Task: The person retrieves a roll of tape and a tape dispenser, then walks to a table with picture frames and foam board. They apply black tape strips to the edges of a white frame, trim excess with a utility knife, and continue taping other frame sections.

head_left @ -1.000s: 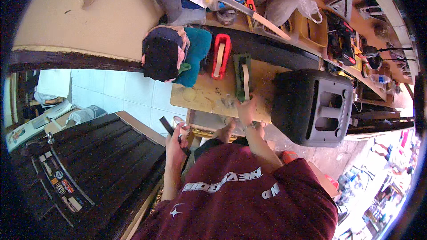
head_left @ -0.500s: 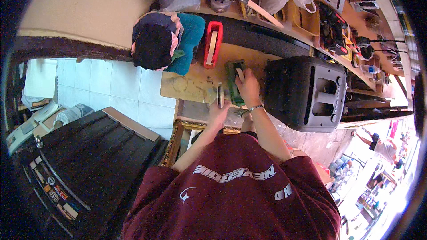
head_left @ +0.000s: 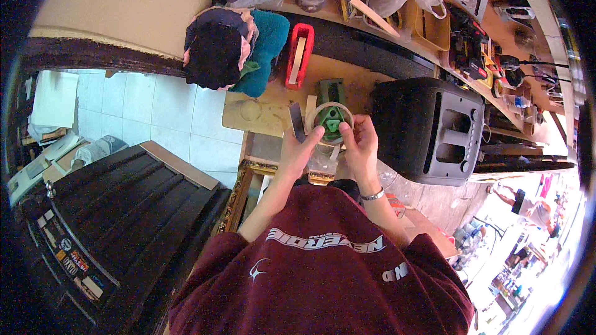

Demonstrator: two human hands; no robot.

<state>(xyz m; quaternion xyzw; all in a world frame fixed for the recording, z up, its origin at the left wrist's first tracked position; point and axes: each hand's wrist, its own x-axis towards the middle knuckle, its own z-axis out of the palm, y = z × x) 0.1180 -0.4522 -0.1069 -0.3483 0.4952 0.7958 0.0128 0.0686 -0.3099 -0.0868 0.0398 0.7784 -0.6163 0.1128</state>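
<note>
A pale ring that looks like a roll of tape (head_left: 312, 115) is held up between my two hands. My left hand (head_left: 297, 152) grips its left edge with the thumb. A flat grey strip (head_left: 296, 118) also rises from the left hand, its kind unclear. My right hand (head_left: 360, 147), with a metal watch band at the wrist, pinches the ring's right edge. Behind the ring, a green tape dispenser (head_left: 331, 90) rests on the bench and shows partly through the hole. A red tape dispenser (head_left: 299, 56) with a roll in it lies farther back.
A black speaker-like box (head_left: 406, 127) stands right of my hands. Folded cloths (head_left: 214, 49) hang over the bench at the left. A shelf behind carries a wood-handled tool (head_left: 374, 17), a yellow bin (head_left: 431, 30) and a drill (head_left: 469, 53). An ornate gilt frame (head_left: 239, 195) leans below.
My right hand has left the green dispenser and come down toward me. Both hands now meet at the tape roll, which has turned from edge-on to showing its open ring.
</note>
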